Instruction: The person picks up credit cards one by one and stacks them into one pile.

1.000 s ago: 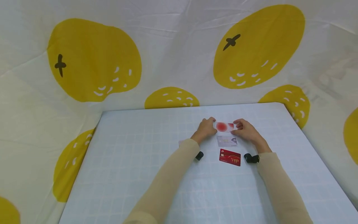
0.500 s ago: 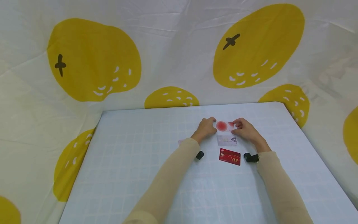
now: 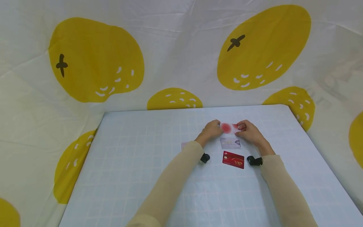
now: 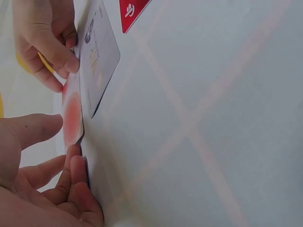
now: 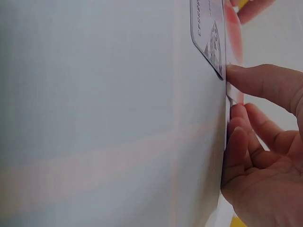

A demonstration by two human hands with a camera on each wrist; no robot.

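Note:
A white card with a red circle [image 3: 226, 128] lies at the far part of the table between both hands. My left hand [image 3: 212, 130] holds its left end; in the left wrist view the thumb [image 4: 45, 128] overlaps the card and curled fingers [image 4: 78, 168] reach its corner. At the right end, my right hand [image 3: 249, 131] grips the card, its thumb [image 5: 251, 78] at the near edge and its fingers behind. Just nearer lies a pale silver card [image 3: 230, 143], almost lined up with the held one. Nearer still is a red VIP card [image 3: 233, 160], slightly turned.
Another pale card [image 3: 183, 145] shows only a corner beside my left sleeve [image 3: 173, 179]. Black wrist cameras [image 3: 254, 160] sit under both wrists. The table [image 3: 136, 157] has a pale checked cover, and a cloth with yellow fruit [image 3: 96, 60] hangs behind it.
My left hand has shifted slightly to the right against the card's left end. The right hand and the other cards stay nearly where they were.

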